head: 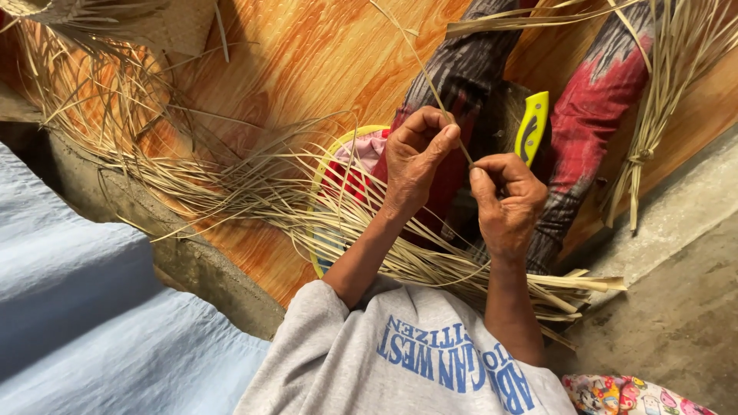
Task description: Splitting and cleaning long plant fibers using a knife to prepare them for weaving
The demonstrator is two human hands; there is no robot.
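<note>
Both my hands sit over my lap, which is covered by a dark and red patterned cloth (pixel 592 115). My left hand (pixel 415 157) and my right hand (pixel 507 204) each pinch the same thin dried straw strip (pixel 427 73), which runs up and to the left from between my fingertips. A knife with a yellow-green handle (pixel 532 127) lies on the cloth just above my right hand. A loose sheaf of long straw strips (pixel 254 188) spreads across my lap and out to the left under my forearms.
A yellow-rimmed round object (pixel 327 165) lies partly under the straw. A tied straw bundle (pixel 644 150) rests at the right on the wood-patterned floor (pixel 307 54). A concrete ledge (pixel 676 307) is at the right, and pale blue cloth (pixel 92 323) at the left.
</note>
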